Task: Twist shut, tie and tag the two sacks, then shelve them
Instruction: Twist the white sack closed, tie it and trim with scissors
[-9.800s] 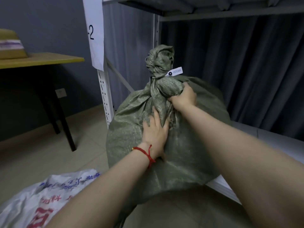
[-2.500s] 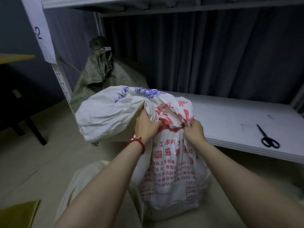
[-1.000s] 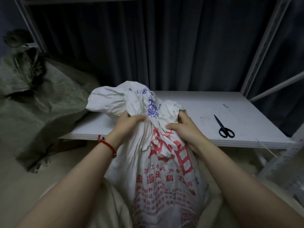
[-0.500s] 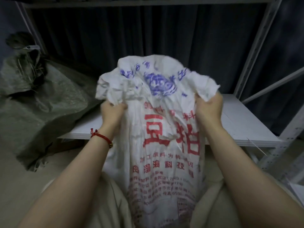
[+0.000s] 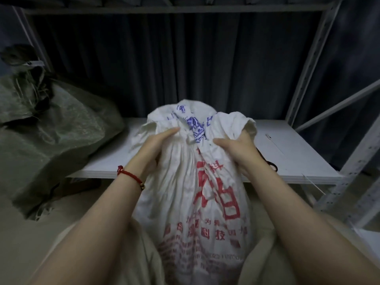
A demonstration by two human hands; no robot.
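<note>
Left hand (image 5: 156,147), right hand (image 5: 238,151) grip gathered neck of white sack (image 5: 197,202), fingers (image 5: 170,131) curled into cloth. Sack upright near me, before shelf (image 5: 298,161). Green sack (image 5: 51,136) far left, cut off. Dark thing (image 5: 272,167) behind right hand: I can't make out.

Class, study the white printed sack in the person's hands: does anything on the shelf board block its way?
A green woven sack fills the left end of the white shelf board, and dark loops, probably scissors, lie behind the right hand.
</note>
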